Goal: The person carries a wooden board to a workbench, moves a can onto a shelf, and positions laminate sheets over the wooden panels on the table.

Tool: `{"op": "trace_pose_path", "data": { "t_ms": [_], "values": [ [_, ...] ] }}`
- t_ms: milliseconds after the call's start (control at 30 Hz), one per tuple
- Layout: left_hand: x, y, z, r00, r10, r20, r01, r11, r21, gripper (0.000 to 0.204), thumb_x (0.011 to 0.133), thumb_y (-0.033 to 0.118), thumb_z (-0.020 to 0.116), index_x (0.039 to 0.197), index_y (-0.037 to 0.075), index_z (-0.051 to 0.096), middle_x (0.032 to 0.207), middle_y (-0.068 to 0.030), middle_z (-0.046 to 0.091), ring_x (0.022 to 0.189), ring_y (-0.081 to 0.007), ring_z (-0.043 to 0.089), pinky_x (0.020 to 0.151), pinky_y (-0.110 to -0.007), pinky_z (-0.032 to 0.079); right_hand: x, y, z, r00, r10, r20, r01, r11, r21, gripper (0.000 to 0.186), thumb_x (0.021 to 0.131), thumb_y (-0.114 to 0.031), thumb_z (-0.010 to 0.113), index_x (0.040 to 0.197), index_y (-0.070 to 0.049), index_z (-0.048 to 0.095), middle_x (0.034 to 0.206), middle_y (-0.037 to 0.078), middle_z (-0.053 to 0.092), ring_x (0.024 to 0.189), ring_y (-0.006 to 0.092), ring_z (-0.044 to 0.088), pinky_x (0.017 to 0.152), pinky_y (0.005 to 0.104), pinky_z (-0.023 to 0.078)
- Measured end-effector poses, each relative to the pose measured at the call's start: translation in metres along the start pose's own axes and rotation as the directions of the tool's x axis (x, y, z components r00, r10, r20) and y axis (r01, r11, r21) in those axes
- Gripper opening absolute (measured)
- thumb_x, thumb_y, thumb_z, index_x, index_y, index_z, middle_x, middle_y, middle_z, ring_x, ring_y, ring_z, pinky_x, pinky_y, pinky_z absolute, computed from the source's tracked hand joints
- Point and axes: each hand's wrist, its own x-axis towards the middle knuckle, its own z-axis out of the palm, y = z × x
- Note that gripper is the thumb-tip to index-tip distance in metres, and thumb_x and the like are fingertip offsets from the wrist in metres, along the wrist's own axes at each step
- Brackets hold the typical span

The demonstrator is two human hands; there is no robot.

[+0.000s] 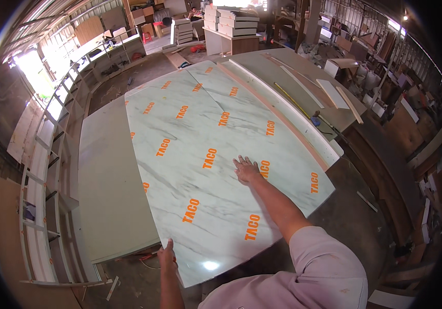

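A large white laminate sheet (pixel 182 170) with grey marble veins and repeated orange lettering lies across the work surface, its near corner jutting toward me. My right hand (pixel 245 170) rests flat on the sheet, right of its middle, fingers spread. At the sheet's near left edge, my left hand (pixel 167 255) pinches the border, thumb on top; its other fingers are partly hidden. Under the sheet, to the left, shows a plain greenish-grey board (pixel 110 180). A thin dark line crosses the sheet's far part.
A long white strip (pixel 293 118) runs along the sheet's right side. Beyond it lie a yellow tape measure (pixel 285 91), a hammer-like tool (pixel 324 121) and loose wood strips (pixel 350 104). White shelf frames (pixel 40 206) line the left. Stacked white panels (pixel 231 23) stand at the back.
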Motion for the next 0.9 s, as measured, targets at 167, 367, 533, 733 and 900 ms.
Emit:
{"op": "trace_pose_path", "data": {
  "t_ms": [167,367,533,733,900],
  "values": [
    [0.005,0.005,-0.004,0.988,-0.137,-0.072,0.149,0.97,0.194,0.032,0.084,0.029,0.075,0.093,0.003,0.06,0.063,0.002,0.049,0.044,-0.0085,0.038,0.039,-0.028,0.028,0.003,0.01,0.004,0.999,-0.043,-0.027,0.043,0.999,-0.022,0.057,0.1,-0.036,0.036,0.153,-0.027,0.019,0.162,0.003,0.011,0.148,0.0285,0.014,0.114,0.0567,0.023],
    [0.007,0.004,-0.009,0.991,-0.121,-0.064,0.135,0.94,0.314,0.037,0.083,0.035,0.075,0.091,0.002,0.06,0.06,0.0016,0.046,0.045,-0.0086,0.039,0.04,-0.028,0.03,0.002,0.019,0.004,0.995,-0.096,0.019,0.096,0.995,-0.023,0.058,0.1,-0.037,0.037,0.154,-0.023,0.018,0.162,0.004,0.01,0.148,0.0287,0.013,0.115,0.056,0.021],
    [0.01,-0.031,-0.022,0.99,0.104,-0.097,-0.045,0.876,0.481,0.051,0.083,0.048,0.072,0.081,-0.001,0.058,0.065,-0.005,0.053,0.051,-0.0156,0.048,0.048,-0.034,0.039,-0.001,0.026,-0.002,0.996,-0.083,0.045,0.085,0.995,-0.058,0.06,0.099,-0.038,0.037,0.154,-0.025,0.018,0.162,0.003,0.01,0.148,0.029,0.014,0.115,0.0514,0.023],
    [-0.07,-0.121,-0.036,0.812,0.347,-0.469,-0.083,0.864,0.496,0.063,0.077,0.057,0.073,0.068,-0.002,0.055,0.071,-0.0139,0.062,0.061,-0.0224,0.057,0.056,-0.037,0.046,0.005,0.03,-0.005,0.991,-0.098,0.091,0.103,0.993,-0.05,0.06,0.099,-0.037,0.037,0.154,-0.024,0.018,0.162,0.003,0.01,0.148,0.0298,0.014,0.115,0.0516,0.023],
    [-0.158,-0.154,0.003,0.808,-0.477,-0.345,0.362,0.865,-0.349,0.069,0.079,0.057,0.072,0.104,-0.006,0.055,0.101,-0.0153,0.064,0.095,-0.0282,0.063,0.073,-0.034,0.052,0.007,0.031,-0.001,0.992,-0.11,0.068,0.114,0.992,-0.056,0.059,0.099,-0.037,0.036,0.154,-0.024,0.018,0.162,0.003,0.009,0.148,0.0299,0.015,0.115,0.0526,0.023]
  ]
}}
